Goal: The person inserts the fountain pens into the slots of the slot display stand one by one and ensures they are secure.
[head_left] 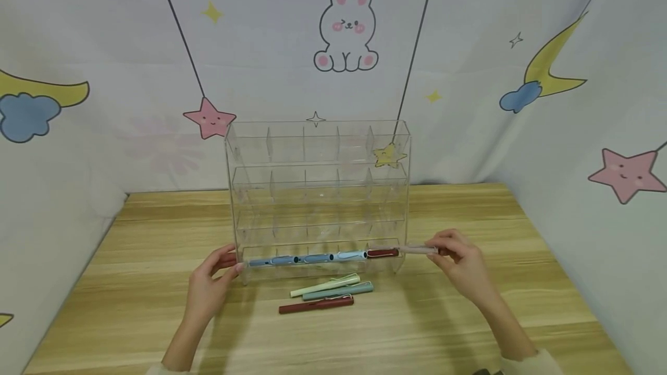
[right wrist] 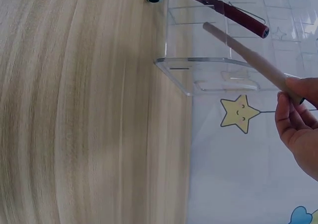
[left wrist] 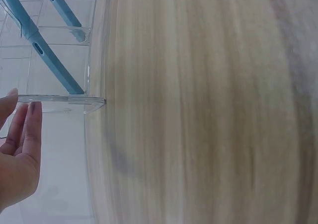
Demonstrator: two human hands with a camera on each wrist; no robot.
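Observation:
A clear acrylic rack (head_left: 319,166) with several divided tiers stands on the table. My left hand (head_left: 205,291) grips its left side panel (left wrist: 59,100), thumb on one face and fingers on the other. At the rack's right side, my right hand (head_left: 465,268) pinches a pale pinkish-grey pen (right wrist: 253,60) by one end. That pen slants past the right side panel (right wrist: 203,60), its far end over the lowest tier. Along this tier lie a blue pen (head_left: 283,260), another blue pen (head_left: 316,258), a light blue pen (head_left: 350,256) and a dark red pen (head_left: 383,253).
In front of the rack, a pale green pen (head_left: 323,286), a teal pen (head_left: 339,291) and a second dark red pen (head_left: 316,305) lie on the wooden table (head_left: 365,340). A patterned white cloth (head_left: 453,149) hangs behind and at both sides.

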